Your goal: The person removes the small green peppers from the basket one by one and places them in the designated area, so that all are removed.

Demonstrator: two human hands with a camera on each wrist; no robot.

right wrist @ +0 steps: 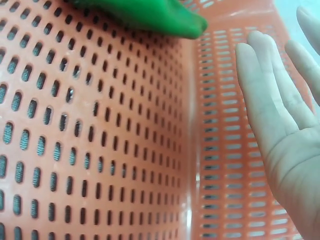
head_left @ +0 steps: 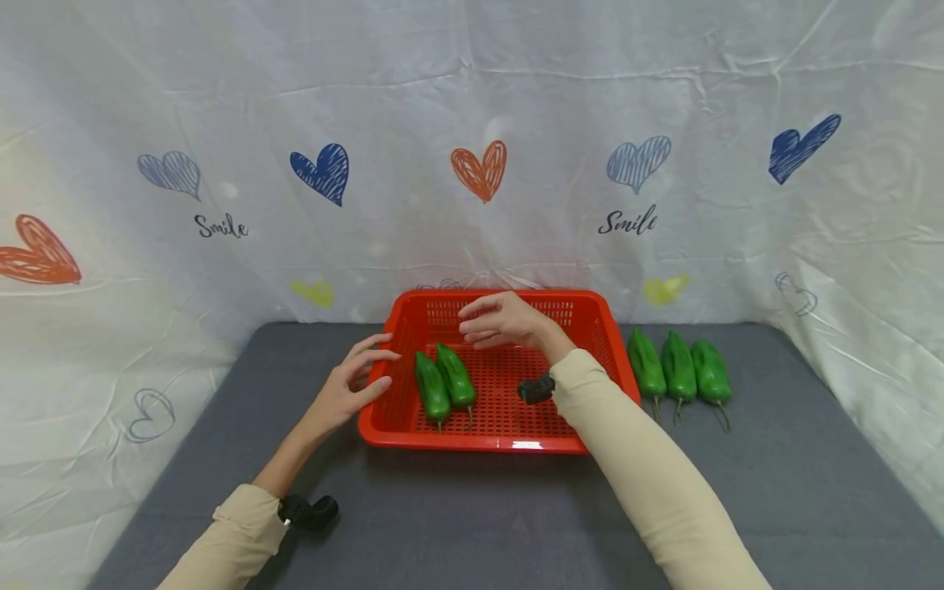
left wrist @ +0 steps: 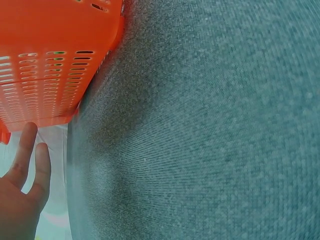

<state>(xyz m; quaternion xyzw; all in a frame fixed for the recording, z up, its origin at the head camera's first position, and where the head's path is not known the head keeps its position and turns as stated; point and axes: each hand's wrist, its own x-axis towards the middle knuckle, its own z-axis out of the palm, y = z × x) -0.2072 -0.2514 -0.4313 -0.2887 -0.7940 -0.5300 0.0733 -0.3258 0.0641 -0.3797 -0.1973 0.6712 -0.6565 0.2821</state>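
A red plastic basket [head_left: 442, 440] with slotted walls stands on the table, and two green peppers [head_left: 433, 387] lie side by side in its left half. At the basket's left rim is my left hand [head_left: 352, 383], its fingers spread and holding nothing; whether they touch the rim I cannot tell. Over the back part of the basket hovers my right hand [head_left: 509, 319], palm seen in the right wrist view with fingers extended and nothing held. Part of one green pepper [right wrist: 150, 15] shows beyond the slotted basket floor [right wrist: 100, 150] there.
Three more green peppers [head_left: 679, 366] lie in a row on the grey table [head_left: 472, 524], just right of the basket. A white curtain [head_left: 413, 98] printed with hearts hangs behind the table and along its sides.
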